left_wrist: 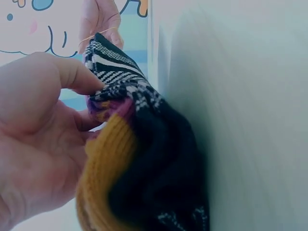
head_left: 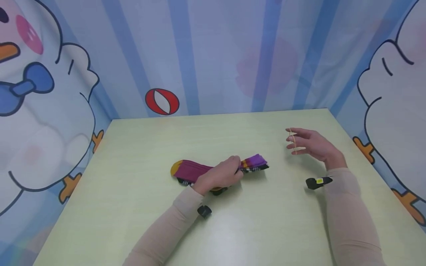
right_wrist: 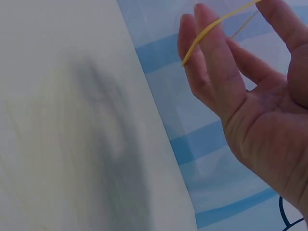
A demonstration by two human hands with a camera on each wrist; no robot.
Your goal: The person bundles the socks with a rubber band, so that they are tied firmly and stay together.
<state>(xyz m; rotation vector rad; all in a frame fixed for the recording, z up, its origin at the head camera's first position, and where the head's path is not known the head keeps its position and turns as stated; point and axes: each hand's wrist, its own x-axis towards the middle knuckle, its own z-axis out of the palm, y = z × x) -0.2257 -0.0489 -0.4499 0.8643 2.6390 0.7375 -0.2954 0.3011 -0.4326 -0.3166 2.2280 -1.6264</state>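
A bundle of socks (head_left: 191, 170) lies across the middle of the table, maroon with a mustard toe over black-and-white patterned fabric. My left hand (head_left: 221, 173) grips the bundle around its middle, and a purple end (head_left: 256, 161) sticks out to the right. In the left wrist view the thumb presses the patterned black sock (left_wrist: 159, 149) beside a mustard part (left_wrist: 108, 163). My right hand (head_left: 314, 144) is held above the table to the right, apart from the socks. Its spread fingers carry a thin yellow rubber band (right_wrist: 211, 26), stretched around the fingertips.
The pale table (head_left: 139, 221) ends at a striped blue backdrop (head_left: 219, 55) at the back, with printed cartoon figures at both sides. A black wrist device sits at each sleeve cuff.
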